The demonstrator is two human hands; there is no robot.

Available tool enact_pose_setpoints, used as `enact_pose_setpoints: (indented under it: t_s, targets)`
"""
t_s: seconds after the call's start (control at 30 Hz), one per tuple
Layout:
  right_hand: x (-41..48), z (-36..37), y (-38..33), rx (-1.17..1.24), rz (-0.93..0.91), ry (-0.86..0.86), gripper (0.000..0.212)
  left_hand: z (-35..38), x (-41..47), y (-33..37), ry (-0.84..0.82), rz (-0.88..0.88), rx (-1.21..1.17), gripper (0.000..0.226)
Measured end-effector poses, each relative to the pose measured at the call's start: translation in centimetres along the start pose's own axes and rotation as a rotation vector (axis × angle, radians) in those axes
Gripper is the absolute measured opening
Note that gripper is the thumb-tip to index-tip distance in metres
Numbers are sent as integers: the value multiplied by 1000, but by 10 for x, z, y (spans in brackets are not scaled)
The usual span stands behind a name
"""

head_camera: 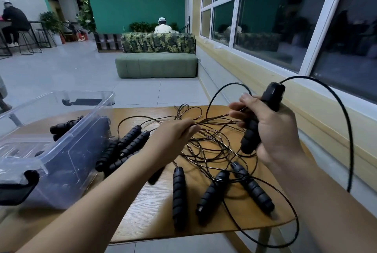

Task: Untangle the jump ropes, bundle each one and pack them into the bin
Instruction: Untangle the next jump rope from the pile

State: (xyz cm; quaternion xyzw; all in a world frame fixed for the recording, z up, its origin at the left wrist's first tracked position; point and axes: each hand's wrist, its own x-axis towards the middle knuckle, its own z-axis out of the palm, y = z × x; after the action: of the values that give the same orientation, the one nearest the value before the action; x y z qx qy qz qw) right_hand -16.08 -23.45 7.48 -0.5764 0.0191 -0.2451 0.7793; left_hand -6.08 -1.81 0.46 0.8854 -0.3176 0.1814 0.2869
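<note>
A tangle of thin black jump-rope cords (210,140) lies on the wooden table (146,208). My right hand (271,130) grips a black foam handle (253,130) upright above the table; its cord (344,122) loops out to the right. My left hand (173,136) pinches cords from the tangle. Three loose handles (214,195) lie in front near the table's edge, and several more handles (124,148) lie beside the clear plastic bin (61,150) at the left. A bundled rope (63,127) rests inside the bin.
The bin's black latch (18,187) juts at its near corner. A yellow windowsill and wall (306,114) run close along the table's right side. A green sofa (157,65) stands beyond the table, with people seated farther back.
</note>
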Motion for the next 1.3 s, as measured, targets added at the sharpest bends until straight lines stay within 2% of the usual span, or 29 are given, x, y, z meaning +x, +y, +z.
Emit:
enact_pose_setpoints:
  t_s: [0.07, 0.17, 0.3, 0.4, 0.53, 0.6, 0.67, 0.77, 0.83, 0.9, 1.0, 1.13, 1.3]
  targets:
    - [4, -4, -2, 35, 7, 41, 26, -2, 1, -8, 18, -22, -3, 31]
    - [6, -4, -4, 96, 4, 68, 17, -6, 3, -16, 61, -49, -22, 28]
    - [1, 4, -1, 87, 18, -21, 13, -14, 10, -16, 170, -20, -38, 26]
    - [-3, 10, 8, 87, 30, -46, 25, -20, 12, -2, 221, 10, -43, 24]
    - [2, 11, 16, 130, 25, 47, 39, -24, 10, 17, 260, -12, -127, 25]
    - [7, 8, 17, 94, 98, 99, 40, -27, 9, 25, 281, -46, -186, 26]
    - [8, 6, 21, -6, 225, 25, 40, -27, 10, 32, 303, -64, -200, 26]
    - [-1, 13, 31, -116, 325, -188, 33, -24, 10, 37, 251, -70, -132, 26]
    - [-8, 20, 34, -100, 291, -227, 24, -22, 9, 37, 156, -38, -33, 28]
    - [-10, 23, 34, -67, 248, -203, 20, -19, 7, 39, 67, 4, 47, 32]
    - [-8, 22, 38, -147, 195, -144, 19, -13, 5, 46, -12, 54, 100, 30]
    - [-5, 20, 39, -187, 180, -92, 16, -8, 3, 50, 40, 106, 69, 40]
    - [-7, 17, 35, -156, 218, -128, 16, -8, 2, 49, 71, 161, 47, 35]
